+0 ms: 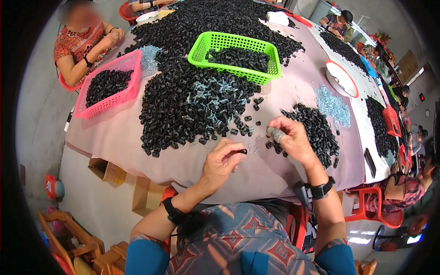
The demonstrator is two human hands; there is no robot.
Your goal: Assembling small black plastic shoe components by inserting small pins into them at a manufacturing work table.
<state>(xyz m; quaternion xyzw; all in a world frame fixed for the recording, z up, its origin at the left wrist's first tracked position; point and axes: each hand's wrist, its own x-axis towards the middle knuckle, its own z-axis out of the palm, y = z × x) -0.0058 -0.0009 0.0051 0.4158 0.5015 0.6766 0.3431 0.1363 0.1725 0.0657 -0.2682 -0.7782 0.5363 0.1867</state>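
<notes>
My left hand (pixel 220 162) pinching a small black cap (pixel 242 151), near the table's (pixel 123 137) front edge; my right hand (pixel 291 137) curling, fingertips picking among loose caps (pixel 316 130), hold unclear

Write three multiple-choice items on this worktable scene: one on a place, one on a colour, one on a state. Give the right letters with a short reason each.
1. Where does the pink basket stand?
A. at the table's left edge
B. inside the green basket
C. on the floor

2. What colour is the basket in the middle of the big black heap?
A. blue
B. green
C. white

3. What is the left hand doing?
A. lying flat and empty
B. pinching a small black part in its fingertips
C. gripping a basket

Answers:
1 A, it sits on the cloth by the left rim.
2 B, its mesh walls are bright green.
3 B, the black part shows between thumb and fingers, while the right hand rests on loose parts beside it.
</notes>
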